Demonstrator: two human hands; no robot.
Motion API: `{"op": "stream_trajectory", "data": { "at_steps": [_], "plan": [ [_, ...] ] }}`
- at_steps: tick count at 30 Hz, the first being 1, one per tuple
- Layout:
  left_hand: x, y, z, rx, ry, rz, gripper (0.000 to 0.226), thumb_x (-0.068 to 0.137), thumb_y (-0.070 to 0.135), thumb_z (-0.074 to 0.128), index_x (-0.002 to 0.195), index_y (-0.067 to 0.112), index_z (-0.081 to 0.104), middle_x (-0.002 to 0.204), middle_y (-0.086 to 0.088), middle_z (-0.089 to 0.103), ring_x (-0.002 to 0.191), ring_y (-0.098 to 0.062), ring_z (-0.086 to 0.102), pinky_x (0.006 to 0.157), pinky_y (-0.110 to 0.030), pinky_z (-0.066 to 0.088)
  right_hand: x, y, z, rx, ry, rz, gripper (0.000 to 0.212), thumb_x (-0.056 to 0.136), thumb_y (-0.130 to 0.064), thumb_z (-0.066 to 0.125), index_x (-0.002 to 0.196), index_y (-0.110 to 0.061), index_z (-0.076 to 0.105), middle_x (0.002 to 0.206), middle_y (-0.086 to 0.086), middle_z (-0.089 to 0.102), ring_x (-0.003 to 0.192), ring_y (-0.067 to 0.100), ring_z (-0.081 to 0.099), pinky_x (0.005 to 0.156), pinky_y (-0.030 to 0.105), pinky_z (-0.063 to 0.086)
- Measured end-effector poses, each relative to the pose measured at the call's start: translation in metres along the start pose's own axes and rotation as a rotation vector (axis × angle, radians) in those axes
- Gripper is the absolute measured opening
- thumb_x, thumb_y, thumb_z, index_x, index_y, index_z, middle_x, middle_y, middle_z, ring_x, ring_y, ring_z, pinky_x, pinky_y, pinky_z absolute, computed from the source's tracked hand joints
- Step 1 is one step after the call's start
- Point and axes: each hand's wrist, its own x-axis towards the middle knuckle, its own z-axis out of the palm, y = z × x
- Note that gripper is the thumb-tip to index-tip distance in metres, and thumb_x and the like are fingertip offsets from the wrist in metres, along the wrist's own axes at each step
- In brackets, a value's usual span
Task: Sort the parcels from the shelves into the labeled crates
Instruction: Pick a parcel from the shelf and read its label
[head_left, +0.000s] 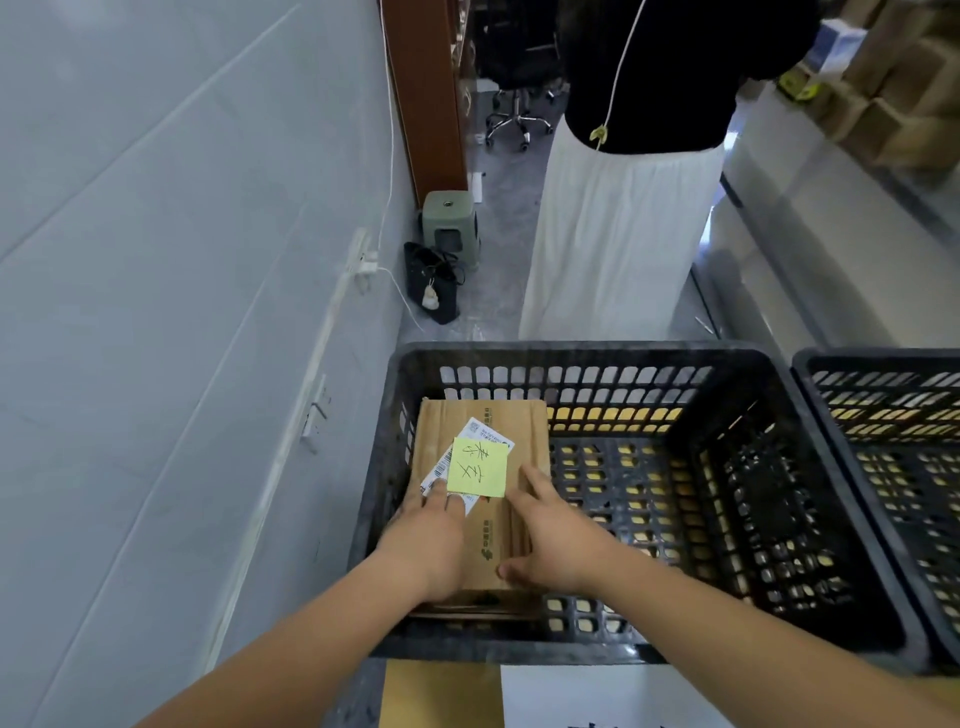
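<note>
parcel: a flat brown cardboard parcel with a white shipping label and a yellow-green sticky note bearing handwriting lies flat against the left wall inside the crate.
left hand: the left hand rests on the parcel's near left part, fingers laid out straight on the label, not curled round anything.
right hand: the right hand presses the parcel's right edge, fingers extended, thumb at the near corner; it pinches nothing that shows.
crate: a black perforated plastic crate holds only this parcel; the rest of its floor is bare.
neighbour: a second black crate stands just beside it on the right, with no parcel in its visible part.
labels: a white sheet and a brown sheet lie below the near rim.
progress: judged early; one parcel placed, most sorting apparently left, shelves unseen.
bystander: a person in a white skirt stands beyond the crate.
</note>
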Motion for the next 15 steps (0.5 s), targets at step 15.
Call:
{"op": "stream_trajectory", "data": {
  "at_steps": [15],
  "plan": [
    [-0.021,-0.003,-0.034,-0.027,0.119,0.245,0.09,0.085,0.036,0.071,0.159,0.019,0.021,0.167,-0.009,0.013,0.153,-0.028,0.013,0.122,-0.04,0.026,-0.045,0.004,-0.043,-0.174,0.23,0.06,0.105,0.079,-0.068,0.075,0.16,-0.043,0.015,0.173,-0.004,0.006,0.158,0.028,0.011,0.123,0.055,0.024]
  ]
}}
